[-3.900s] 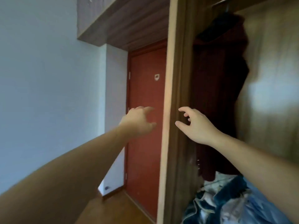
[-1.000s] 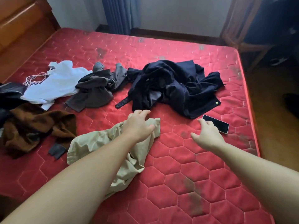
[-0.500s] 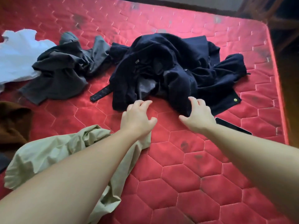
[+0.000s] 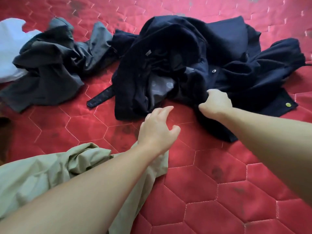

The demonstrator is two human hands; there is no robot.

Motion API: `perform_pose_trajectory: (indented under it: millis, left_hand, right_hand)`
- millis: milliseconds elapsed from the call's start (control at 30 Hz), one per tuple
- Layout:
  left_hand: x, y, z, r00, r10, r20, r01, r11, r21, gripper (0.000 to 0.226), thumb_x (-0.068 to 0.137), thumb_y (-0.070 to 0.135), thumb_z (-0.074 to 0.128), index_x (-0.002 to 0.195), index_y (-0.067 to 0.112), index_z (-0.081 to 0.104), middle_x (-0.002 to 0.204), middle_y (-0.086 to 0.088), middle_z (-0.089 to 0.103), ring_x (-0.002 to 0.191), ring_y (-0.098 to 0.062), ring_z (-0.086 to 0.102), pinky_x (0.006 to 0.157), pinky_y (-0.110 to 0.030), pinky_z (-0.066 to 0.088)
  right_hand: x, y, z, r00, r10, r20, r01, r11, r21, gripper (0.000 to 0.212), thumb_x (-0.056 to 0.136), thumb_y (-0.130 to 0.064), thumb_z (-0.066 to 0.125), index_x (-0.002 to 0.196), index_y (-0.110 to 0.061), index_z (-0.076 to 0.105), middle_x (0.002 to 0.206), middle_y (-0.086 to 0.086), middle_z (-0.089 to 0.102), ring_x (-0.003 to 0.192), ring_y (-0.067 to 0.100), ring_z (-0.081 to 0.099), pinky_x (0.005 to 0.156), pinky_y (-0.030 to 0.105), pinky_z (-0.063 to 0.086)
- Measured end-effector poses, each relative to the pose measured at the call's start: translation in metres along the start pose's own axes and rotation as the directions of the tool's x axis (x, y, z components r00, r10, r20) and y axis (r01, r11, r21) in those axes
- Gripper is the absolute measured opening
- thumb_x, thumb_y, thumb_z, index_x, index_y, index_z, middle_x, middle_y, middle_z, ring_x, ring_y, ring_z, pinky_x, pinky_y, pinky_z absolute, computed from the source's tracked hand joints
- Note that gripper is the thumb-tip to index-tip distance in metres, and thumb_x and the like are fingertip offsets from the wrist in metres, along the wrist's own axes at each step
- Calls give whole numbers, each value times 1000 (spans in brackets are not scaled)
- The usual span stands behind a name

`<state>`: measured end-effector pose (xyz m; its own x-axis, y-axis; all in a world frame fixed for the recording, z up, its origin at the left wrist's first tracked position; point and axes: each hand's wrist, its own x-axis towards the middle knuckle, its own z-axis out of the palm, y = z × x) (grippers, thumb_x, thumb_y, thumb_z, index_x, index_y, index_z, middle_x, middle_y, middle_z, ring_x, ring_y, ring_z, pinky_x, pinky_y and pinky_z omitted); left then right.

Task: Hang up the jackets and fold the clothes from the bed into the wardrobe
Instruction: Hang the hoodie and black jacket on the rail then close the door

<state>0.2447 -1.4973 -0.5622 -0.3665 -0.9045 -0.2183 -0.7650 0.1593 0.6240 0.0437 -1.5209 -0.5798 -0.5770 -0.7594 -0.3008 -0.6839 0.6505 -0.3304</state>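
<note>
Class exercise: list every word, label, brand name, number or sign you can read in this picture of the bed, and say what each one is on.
No text can be read anywhere.
Small pale tag inside the navy jacket, at: too small and blurred to read.
Yellow snap and silver snap on the jacket: no legible marking.
Grey garment, beige garment, white garment, red mattress: no print visible.

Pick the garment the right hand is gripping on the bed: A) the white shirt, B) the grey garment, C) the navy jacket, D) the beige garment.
C: the right hand has its fingers curled into the near edge of the navy jacket, while the left hand hovers open over the red mattress.
</note>
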Motion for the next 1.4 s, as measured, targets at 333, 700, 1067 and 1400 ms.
perform_pose_trajectory:
  millis: [333, 700, 1067, 1400]
  left_hand:
    - [-9, 24, -13, 941, -315, 125, 339, 861, -379, 90, 81, 53, 70, 153, 18, 27, 151, -3, 41, 138, -19, 39, 112, -30, 30]
    - [-25, 33, -54, 910, -363, 202, 410, 705, -578, 8, 79, 10, 65, 75, 17, 66, 66, 7, 66, 62, -9, 62, 47, -13, 44]
    - [-61, 197, -260, 996, -60, 64, 86, 540, -838, 27, 54, 17, 65, 79, 11, 72, 84, -13, 73, 85, -34, 69, 84, -49, 57]
    - [-165, 340, -485, 938, 280, -203, -330, 549, -768, 33, 75, 7, 75, 107, 1, 70, 103, -13, 74, 93, -27, 72, 80, -37, 59]
  right_hand:
    - [-176, 29, 40, 813, -450, 369, 491, 871, -19, 23, 70, -31, 57, 89, -19, 51, 95, 0, 68, 94, 27, 62, 73, 34, 46]
    - [-200, 31, -1, 877, -400, 266, 350, 911, 218, 20, 60, -34, 57, 70, -34, 39, 76, -11, 48, 74, 11, 49, 70, 32, 44]
    - [-198, -95, -178, 950, -259, -172, 303, 894, 330, 122, 47, -57, 86, 147, -28, 22, 157, -2, 14, 143, 22, 24, 111, 47, 36]
    - [-263, -233, -438, 861, -246, -446, 509, 400, 762, 12, 84, -20, 66, 89, -30, 64, 87, -15, 67, 90, 17, 67, 79, 34, 55]
